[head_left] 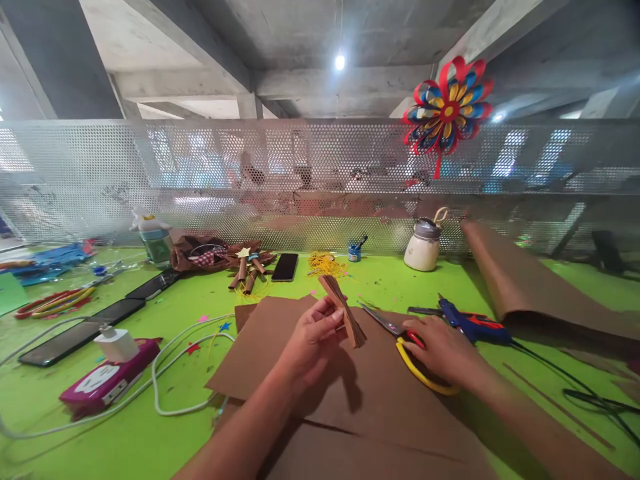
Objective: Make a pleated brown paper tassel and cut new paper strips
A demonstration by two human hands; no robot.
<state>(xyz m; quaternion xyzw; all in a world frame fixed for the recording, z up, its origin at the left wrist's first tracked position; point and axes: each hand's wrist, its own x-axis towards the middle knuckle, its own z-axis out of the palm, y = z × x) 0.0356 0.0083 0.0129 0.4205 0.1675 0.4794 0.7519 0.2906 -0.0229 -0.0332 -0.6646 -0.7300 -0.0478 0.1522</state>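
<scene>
Left hand (317, 337): raised over the brown sheets, fingertips and thumb pinched narrow on the pleated paper piece.
Pleated paper piece (344, 310): one, brown, folded in narrow pleats; gathered at the middle, flared at both ends; held in the left hand above the sheets, tilted, its upper end leaning left.
Right hand (440, 347): low, palm down over the scissors' handles, fingers bent and touching them; whether it grips them firmly cannot be told.
Scissors (383, 319): one pair, metal blades, red and yellow handles; blades aimed up and left, towards the pleated piece.
Brown sheets (380, 407): several, flat and overlapping on the green desk (150, 453), beneath both hands.
Glue gun (463, 320): blue and orange, lying just beyond the right hand, black cord trailing right.
Curled brown sheet (540, 293): large, at the far right.
Star-topped ornament (249, 257): brown, beyond the sheets, left of a dark phone (285, 267).
Yellow strands (326, 263): loose heap, right of that phone.
Pale jug (423, 250): dark lid, upright, near the perforated screen (300, 160).
Power strip (107, 383): magenta, left side, white plug (116, 345) on top.
</scene>
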